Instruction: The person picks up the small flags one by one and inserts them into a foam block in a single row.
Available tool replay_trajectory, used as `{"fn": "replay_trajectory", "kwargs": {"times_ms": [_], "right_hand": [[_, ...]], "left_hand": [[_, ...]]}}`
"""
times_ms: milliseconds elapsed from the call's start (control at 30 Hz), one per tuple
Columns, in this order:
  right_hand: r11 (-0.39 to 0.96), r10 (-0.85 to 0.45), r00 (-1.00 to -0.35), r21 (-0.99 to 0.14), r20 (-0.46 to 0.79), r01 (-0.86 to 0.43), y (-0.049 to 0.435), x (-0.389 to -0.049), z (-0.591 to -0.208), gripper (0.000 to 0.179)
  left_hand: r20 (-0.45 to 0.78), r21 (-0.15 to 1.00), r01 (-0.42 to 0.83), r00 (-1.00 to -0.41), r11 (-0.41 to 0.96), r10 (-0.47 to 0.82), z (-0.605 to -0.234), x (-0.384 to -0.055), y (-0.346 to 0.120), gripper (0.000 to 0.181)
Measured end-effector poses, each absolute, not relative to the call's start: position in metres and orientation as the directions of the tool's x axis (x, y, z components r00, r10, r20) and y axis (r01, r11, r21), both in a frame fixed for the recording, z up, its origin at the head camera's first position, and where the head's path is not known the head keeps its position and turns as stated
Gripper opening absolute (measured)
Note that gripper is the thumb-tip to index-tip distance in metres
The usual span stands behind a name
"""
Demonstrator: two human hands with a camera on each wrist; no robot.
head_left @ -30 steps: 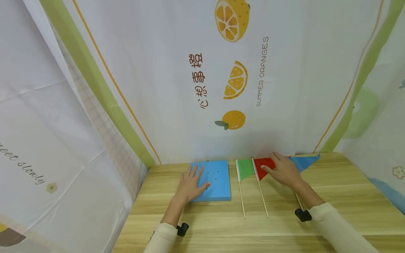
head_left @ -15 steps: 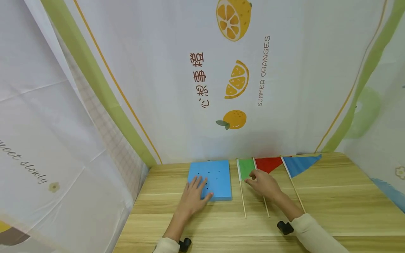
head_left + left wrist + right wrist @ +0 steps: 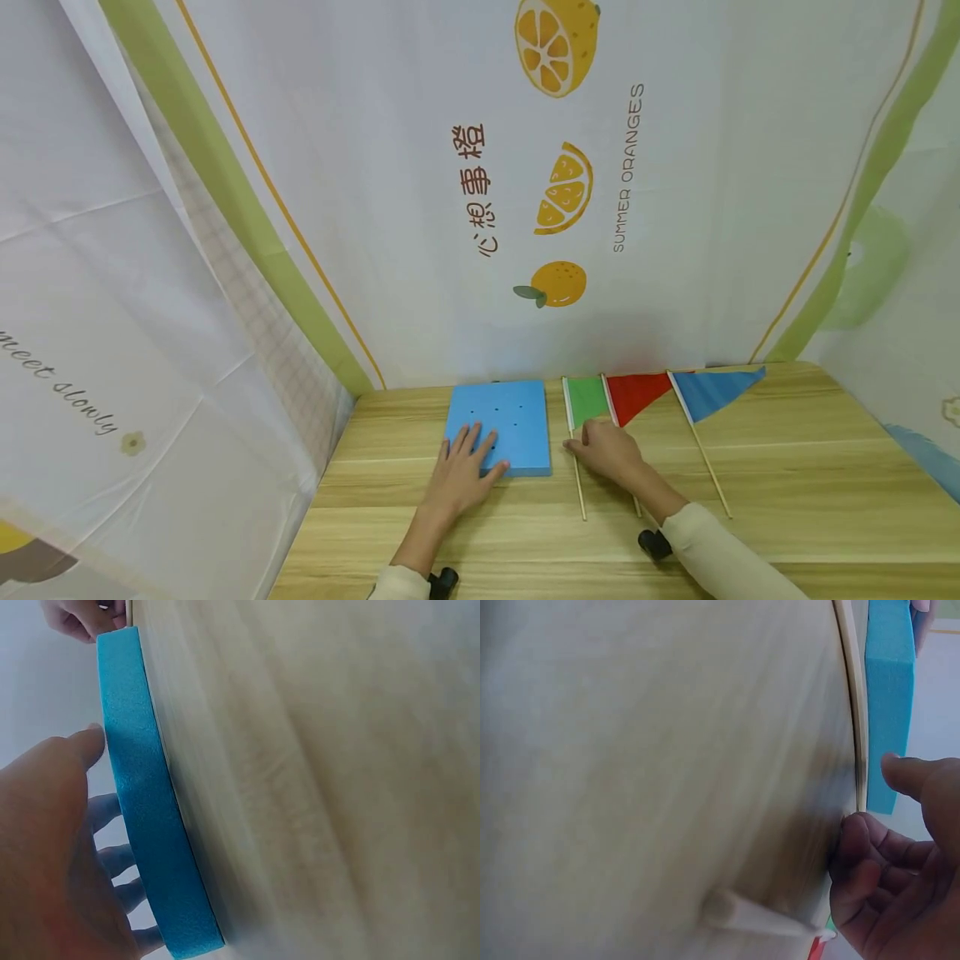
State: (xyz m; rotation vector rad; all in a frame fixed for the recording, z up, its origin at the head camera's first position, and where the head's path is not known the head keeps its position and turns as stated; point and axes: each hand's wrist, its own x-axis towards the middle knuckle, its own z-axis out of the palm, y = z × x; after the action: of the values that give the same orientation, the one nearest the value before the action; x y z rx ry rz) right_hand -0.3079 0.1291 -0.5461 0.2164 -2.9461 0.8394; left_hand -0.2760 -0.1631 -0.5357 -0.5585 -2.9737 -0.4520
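Spread fingers of my left hand (image 3: 459, 477) rest on the near part of a flat blue foam block (image 3: 517, 442) with small dark holes. In the left wrist view the thumb touches the block's side edge. My right hand (image 3: 609, 452) is at the stick of a green pennant flag (image 3: 587, 398), just below its cloth. Its curled fingertips meet the stick (image 3: 858, 750) in the right wrist view, the thumb being on the other side with a gap. A red pennant flag (image 3: 633, 395) lies beside it, its stick partly hidden by that hand. Farther right lies a blue pennant flag (image 3: 712, 392).
All the flags lie flat on the wooden table (image 3: 810, 483), sticks toward me. A white curtain (image 3: 375, 167) with orange prints hangs right behind the table's back edge. Another white cloth (image 3: 150, 333) hangs at the left.
My right hand has moved left from the red and blue flags to the green flag's stick. The left hand has slid slightly back toward me on the foam block.
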Motion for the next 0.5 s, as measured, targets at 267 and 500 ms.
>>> {"fn": "replay_trajectory", "kwargs": {"times_ms": [267, 500], "right_hand": [[0.829, -0.109, -0.991, -0.542, 0.084, -0.137, 0.1276, -0.3110, -0.5444, 0.047], [0.750, -0.087, -0.995, -0.654, 0.045, -0.095, 0.1288, -0.3114, -0.5407, 0.050]], "left_hand": [[0.091, 0.255, 0.350, -0.937, 0.901, 0.338, -0.5329, -0.2754, -0.1613, 0.070], [0.091, 0.280, 0.353, -0.936, 0.893, 0.341, -0.5306, -0.2743, -0.1623, 0.067]]}}
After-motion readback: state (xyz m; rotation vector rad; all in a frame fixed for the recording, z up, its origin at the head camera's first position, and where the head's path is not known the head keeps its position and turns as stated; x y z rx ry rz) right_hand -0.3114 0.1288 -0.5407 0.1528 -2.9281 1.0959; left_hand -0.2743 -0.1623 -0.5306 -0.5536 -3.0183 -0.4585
